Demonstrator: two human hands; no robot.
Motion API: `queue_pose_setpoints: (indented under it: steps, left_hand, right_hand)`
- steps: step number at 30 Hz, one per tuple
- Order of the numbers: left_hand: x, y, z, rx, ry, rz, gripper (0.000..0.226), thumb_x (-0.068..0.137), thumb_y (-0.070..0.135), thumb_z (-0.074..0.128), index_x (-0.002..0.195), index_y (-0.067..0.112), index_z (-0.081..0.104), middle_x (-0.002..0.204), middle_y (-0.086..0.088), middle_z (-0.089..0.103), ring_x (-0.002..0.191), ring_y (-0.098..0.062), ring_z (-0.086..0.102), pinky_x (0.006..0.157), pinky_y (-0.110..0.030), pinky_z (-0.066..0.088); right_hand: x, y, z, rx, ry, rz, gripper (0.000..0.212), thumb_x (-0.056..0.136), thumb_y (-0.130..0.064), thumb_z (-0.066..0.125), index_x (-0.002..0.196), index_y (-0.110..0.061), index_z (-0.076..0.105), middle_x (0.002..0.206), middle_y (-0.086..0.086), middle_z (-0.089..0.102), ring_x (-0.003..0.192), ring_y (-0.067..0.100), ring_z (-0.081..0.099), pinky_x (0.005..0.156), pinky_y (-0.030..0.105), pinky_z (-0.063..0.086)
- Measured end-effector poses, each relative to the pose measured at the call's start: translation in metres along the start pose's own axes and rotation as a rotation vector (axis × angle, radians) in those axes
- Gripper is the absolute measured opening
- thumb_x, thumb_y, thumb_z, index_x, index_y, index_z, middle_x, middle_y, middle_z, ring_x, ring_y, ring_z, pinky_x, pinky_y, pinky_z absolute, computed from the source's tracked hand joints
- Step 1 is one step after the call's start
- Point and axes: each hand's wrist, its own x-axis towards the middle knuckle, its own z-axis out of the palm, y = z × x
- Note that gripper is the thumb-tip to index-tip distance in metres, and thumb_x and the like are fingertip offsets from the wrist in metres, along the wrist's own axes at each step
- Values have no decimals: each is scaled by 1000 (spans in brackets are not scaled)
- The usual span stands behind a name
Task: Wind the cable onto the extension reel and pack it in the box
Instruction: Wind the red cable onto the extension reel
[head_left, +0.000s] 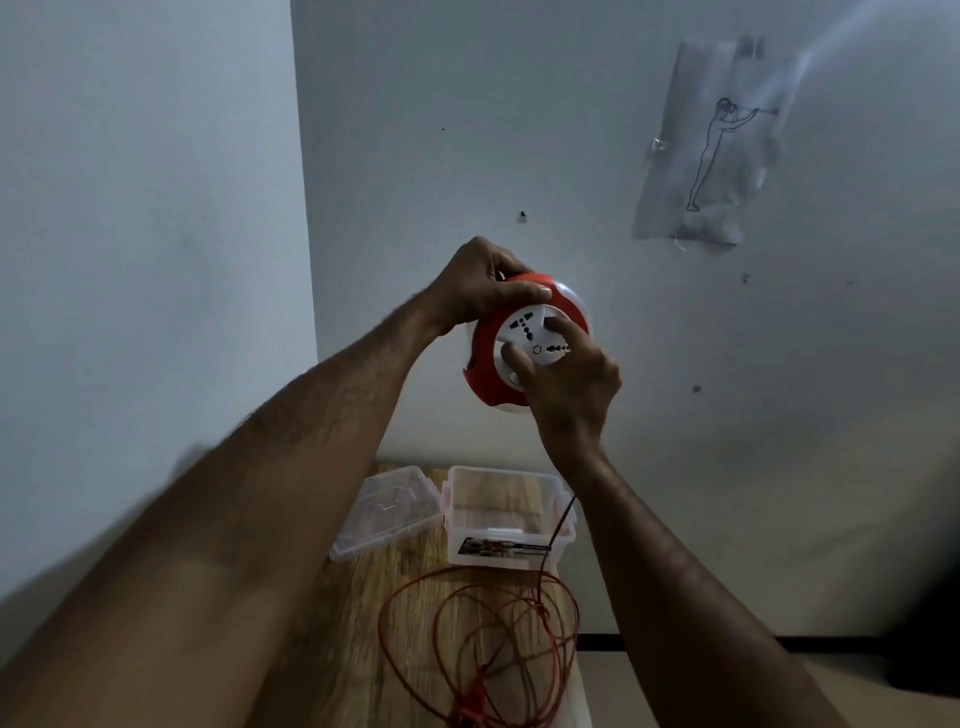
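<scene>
While left hand (480, 291) clamps the reel (524, 343) rim and right hand (563, 379) pinches its hub, loose cable (478, 639) could snag the box (506, 514).

Up at chest height the air is open in front of the pale blue-grey walls (156, 208), which meet in a corner close behind. Below, the narrow wooden tabletop (363, 623) is crowded: loose red cable loops (483, 639) sprawl over its near half, touching the clear plastic box (506, 514), whose open mouth is unobstructed. Its clear lid (387, 509) lies just left, leaving only a bare strip along the left edge.
</scene>
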Motion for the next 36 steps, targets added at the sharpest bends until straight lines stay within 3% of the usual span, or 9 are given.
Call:
queue_pose_setpoints:
  steps: [7,9,12,16,20,22,25,31,36]
  left_hand:
    - [8,6,12,-28,42,17,34,84,33,82,105,6,79,92,-4,76,81,-16,76,74,-28,63]
    - [11,7,18,-15,44,30,34,84,33,82,105,6,79,90,-3,75,81,-16,75,74,-29,64]
    - [16,11,25,10,50,47,35,83,35,83,104,7,79,90,-3,75,80,-15,75,74,-33,64]
    - [24,16,33,53,47,84,34,82,37,83,102,9,79,86,-5,74,77,-17,73,73,-36,63]
    - [31,20,48,89,38,86,33,82,36,83,102,11,79,82,0,71,74,-12,71,68,-24,58]
    - [33,19,58,100,25,83,34,82,35,83,103,8,79,79,9,68,72,0,67,66,-14,54]
    - [36,16,71,78,30,71,31,82,33,83,102,9,79,78,12,67,70,1,66,65,-13,52]
    - [48,17,93,54,-1,49,34,81,32,84,103,7,80,80,8,68,72,-3,67,65,-18,53]
    - [58,18,108,37,-5,39,35,81,31,84,104,6,79,88,-4,73,80,-16,71,69,-25,58]
  right_hand:
    - [5,-8,-2,186,86,325,59,74,-40,89,123,-14,68,118,5,72,93,3,61,65,-7,40]
    - [7,-8,-1,253,109,430,59,72,-39,90,122,-17,68,119,4,71,97,8,65,70,3,51]
    - [8,-7,-3,384,163,592,59,71,-38,91,121,-19,67,121,2,69,104,17,69,83,36,63]
    - [13,-5,-6,538,191,748,56,70,-36,91,118,-22,64,121,2,67,109,21,67,82,49,63]
    - [22,-4,-15,695,190,1008,55,76,-33,88,120,-16,61,119,5,65,105,22,68,75,37,63]
    - [29,-3,-27,833,174,1175,40,82,-33,83,105,-12,59,98,5,67,86,18,72,66,30,61]
    - [38,0,-41,1036,173,1377,39,91,-34,74,85,-12,43,83,9,63,73,18,71,77,35,63]
    - [56,28,-45,1356,183,1538,54,91,-25,76,131,-2,49,85,19,71,46,16,68,42,25,54]
    - [68,45,-60,1328,112,1515,43,97,-21,68,126,3,49,85,21,69,48,17,68,46,30,59]
